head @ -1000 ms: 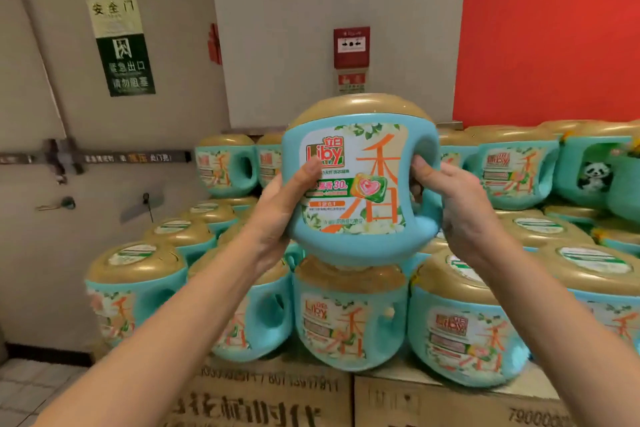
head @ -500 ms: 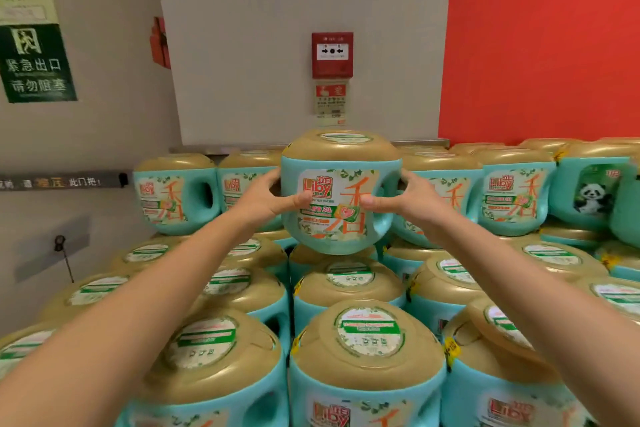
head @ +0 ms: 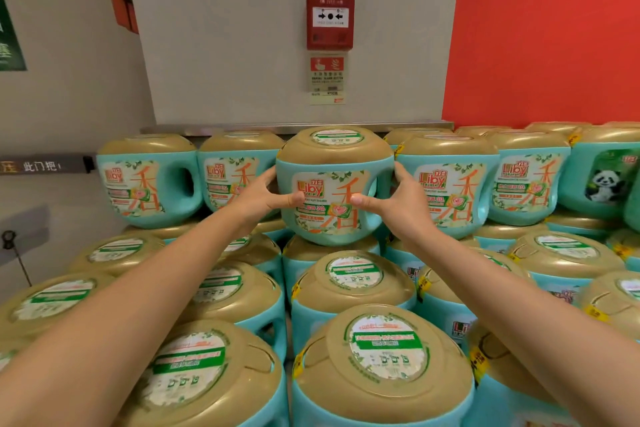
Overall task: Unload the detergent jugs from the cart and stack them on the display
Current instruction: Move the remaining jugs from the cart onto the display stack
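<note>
Left grip (head: 265,196) and right grip (head: 393,206) clamp opposite flanks of one detergent jug (head: 330,222). Thumbs are flat on the front label, fingers curled round the sides. The jug sits dead between the grips, upright, gold cap up, handle hole on the right-grip side. Its wide axis runs grip to grip, in line with the back row; neither grip is nearer. Just outside the left grip is the left neighbour jug (head: 225,180); just outside the right grip is the right neighbour jug (head: 450,184). Below the grips are the lower-layer caps (head: 353,279). Can't tell if the base is touching them. Likely next: settle it down and push it back flush. Finger clearance at the sides looks tight.
</note>
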`<state>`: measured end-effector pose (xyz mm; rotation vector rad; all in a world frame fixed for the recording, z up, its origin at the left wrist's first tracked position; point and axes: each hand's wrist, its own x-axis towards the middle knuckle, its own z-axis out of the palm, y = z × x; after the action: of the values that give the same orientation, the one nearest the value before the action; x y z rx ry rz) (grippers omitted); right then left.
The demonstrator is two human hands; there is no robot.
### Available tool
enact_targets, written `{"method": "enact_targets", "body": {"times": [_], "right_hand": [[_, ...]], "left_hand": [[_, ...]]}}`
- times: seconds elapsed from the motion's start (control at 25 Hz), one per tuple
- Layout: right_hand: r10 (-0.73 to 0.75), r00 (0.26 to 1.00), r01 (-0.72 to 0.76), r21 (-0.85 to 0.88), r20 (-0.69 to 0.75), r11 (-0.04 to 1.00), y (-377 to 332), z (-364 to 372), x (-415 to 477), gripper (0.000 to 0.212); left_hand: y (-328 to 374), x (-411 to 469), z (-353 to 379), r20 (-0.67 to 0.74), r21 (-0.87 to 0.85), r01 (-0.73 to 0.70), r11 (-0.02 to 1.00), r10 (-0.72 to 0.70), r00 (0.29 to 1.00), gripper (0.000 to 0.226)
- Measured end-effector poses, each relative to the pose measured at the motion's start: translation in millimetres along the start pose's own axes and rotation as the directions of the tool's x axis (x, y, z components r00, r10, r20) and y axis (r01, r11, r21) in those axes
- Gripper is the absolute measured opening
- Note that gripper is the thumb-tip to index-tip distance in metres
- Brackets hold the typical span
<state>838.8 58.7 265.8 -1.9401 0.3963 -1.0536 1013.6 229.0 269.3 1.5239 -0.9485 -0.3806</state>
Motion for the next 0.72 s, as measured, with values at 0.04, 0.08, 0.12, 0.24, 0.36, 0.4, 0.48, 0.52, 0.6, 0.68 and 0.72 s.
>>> {"method": "enact_targets", "body": {"times": [0.04, 0.08, 0.12, 0.24, 0.36, 0.4, 0.48, 0.52, 0.6, 0.68, 0.72], "right_hand": [[0.001, 1.000, -0.001, -0.025, -0.001, 1.000, -0.3, 0.7, 2.8, 0.077], [0.004, 1.000, -0.004, -0.044, 0.003, 0.999, -0.3, 1.5, 5.1, 0.078], [0.006, 1.000, -0.006, -0.057, 0.007, 0.998, 0.0, 2.6, 7.2, 0.077], [0.007, 0.999, -0.004, -0.087, 0.034, 0.996, 1.3, 6.0, 11.2, 0.077], [0.008, 1.000, -0.004, -0.141, 0.028, 0.990, 3.0, 10.4, 13.5, 0.084], [0.006, 1.000, -0.003, -0.160, 0.020, 0.987, 3.2, 11.1, 13.9, 0.087], [0.009, 1.000, -0.007, -0.175, 0.015, 0.985, 2.5, 11.6, 13.1, 0.091], [0.012, 1.000, -0.009, -0.181, 0.015, 0.984, 2.3, 11.8, 12.7, 0.093], [0.008, 1.000, -0.006, -0.209, 0.012, 0.978, 1.5, 12.6, 11.1, 0.096], [0.006, 1.000, -0.004, -0.231, 0.011, 0.973, 1.0, 12.7, 9.2, 0.097], [0.010, 1.000, -0.008, -0.230, 0.009, 0.973, 0.9, 12.5, 8.3, 0.098]], "left_hand": [[-1.2, 1.6, 0.2, -0.004, -0.006, -0.002, 1.000, 0.002, 1.000, 0.091], [-2.6, 2.6, 0.4, -0.013, -0.012, -0.004, 1.000, 0.004, 1.000, 0.088], [-3.7, 3.4, 1.1, -0.027, -0.016, -0.003, 1.000, 0.002, 1.000, 0.088], [-7.6, 4.6, 1.3, -0.060, -0.038, 0.055, 0.998, -0.057, 0.997, 0.084], [-8.4, 3.3, -0.3, -0.057, -0.086, 0.091, 0.992, -0.096, 0.994, 0.063], [-7.5, 1.9, -0.2, -0.071, -0.089, 0.089, 0.992, -0.095, 0.993, 0.062], [-8.3, -0.7, 0.5, -0.132, -0.054, 0.069, 0.996, -0.075, 0.988, 0.070], [-8.5, -2.1, 1.3, -0.173, -0.013, 0.056, 0.998, -0.057, 0.983, 0.080], [-7.4, -4.4, 1.9, -0.258, 0.062, 0.049, 0.997, -0.031, 0.966, 0.094], [-5.0, -7.1, 3.7, -0.307, 0.110, 0.042, 0.993, -0.007, 0.952, 0.090], [-3.9, -9.3, 5.8, -0.329, 0.156, 0.038, 0.987, 0.016, 0.944, 0.084]]}}
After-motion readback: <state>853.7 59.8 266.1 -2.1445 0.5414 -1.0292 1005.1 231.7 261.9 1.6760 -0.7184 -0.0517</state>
